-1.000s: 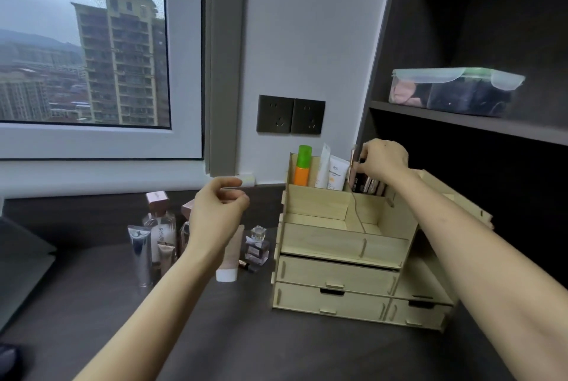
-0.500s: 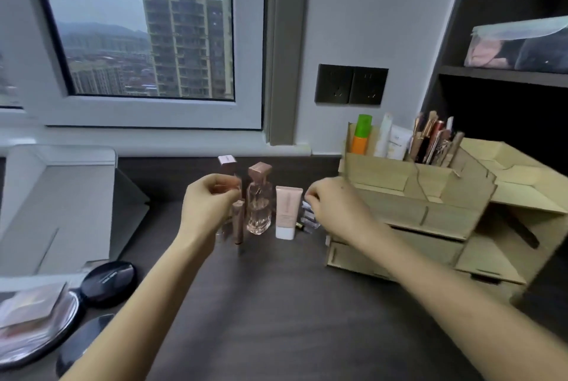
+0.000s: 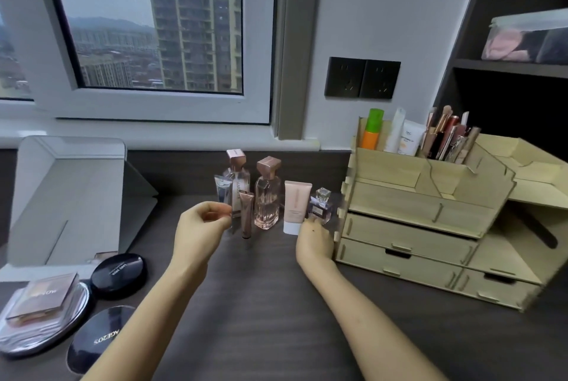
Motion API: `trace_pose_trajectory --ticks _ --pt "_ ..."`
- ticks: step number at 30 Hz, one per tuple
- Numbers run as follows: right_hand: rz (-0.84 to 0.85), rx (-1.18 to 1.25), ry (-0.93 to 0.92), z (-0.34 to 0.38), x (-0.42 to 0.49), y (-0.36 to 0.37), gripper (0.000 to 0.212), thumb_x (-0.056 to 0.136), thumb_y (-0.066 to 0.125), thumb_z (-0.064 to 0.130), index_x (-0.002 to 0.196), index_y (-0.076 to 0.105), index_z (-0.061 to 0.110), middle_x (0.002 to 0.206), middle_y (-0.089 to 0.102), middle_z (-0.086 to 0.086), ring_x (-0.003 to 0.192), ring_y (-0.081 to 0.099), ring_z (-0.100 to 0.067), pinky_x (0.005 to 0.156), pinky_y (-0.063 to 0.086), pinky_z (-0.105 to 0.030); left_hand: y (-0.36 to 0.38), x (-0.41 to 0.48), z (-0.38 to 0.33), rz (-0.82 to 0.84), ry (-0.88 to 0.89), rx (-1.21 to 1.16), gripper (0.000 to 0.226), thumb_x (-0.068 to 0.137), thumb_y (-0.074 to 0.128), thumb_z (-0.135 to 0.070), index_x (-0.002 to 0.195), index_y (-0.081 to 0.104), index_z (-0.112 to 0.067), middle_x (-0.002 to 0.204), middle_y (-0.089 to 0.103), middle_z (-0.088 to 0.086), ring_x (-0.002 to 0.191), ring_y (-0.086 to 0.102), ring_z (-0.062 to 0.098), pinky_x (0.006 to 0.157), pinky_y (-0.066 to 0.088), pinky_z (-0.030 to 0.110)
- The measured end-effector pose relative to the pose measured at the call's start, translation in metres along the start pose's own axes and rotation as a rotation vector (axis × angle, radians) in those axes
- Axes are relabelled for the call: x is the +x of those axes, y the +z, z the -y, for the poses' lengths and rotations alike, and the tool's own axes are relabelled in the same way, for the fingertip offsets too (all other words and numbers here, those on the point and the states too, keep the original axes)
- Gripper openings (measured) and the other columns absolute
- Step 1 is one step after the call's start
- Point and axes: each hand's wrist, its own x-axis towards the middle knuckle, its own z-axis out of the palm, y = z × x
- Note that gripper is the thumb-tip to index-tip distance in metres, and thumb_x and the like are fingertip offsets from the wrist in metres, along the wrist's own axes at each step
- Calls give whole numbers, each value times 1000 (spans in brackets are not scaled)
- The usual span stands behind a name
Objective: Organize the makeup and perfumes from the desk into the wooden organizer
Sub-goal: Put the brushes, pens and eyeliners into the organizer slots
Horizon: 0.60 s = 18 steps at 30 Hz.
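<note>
Reaching at the mini perfume [image 3: 319,203], the right hand [image 3: 313,242] sits at its 6 o'clock, just beside the organizer [image 3: 430,205]. Its fingers are hidden behind the knuckles, so I can't tell if they grip. Left hand [image 3: 201,223] hovers at 9 o'clock, fingers loosely curled, narrow gap to thumb. I see a pink tube [image 3: 297,205] and a tall perfume [image 3: 267,196] upright on the desk [image 3: 261,303] at 12 o'clock. Organizer at 3 o'clock, brushes [image 3: 445,134] standing in its back slot. Compact [image 3: 118,271] at 8 o'clock.
</note>
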Motion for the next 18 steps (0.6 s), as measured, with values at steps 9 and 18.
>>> trace_pose_trajectory --ticks 9,18 --pt "-26 -37 16 1 6 8 36 92 33 -9 123 52 -6 129 47 -20 106 63 -30 82 51 -38 -3 3 14 4 -24 17 23 78 60 4 71 66 -18 74 64 1 70 57 11 65 46 23" --pt "16 -86 49 -17 -32 5 35 93 38 -5 124 55 -3 126 53 -21 113 58 -30 90 48 -35 -6 -3 15 30 -42 9 23 78 59 4 71 66 -18 74 63 1 71 56 13 69 45 26"
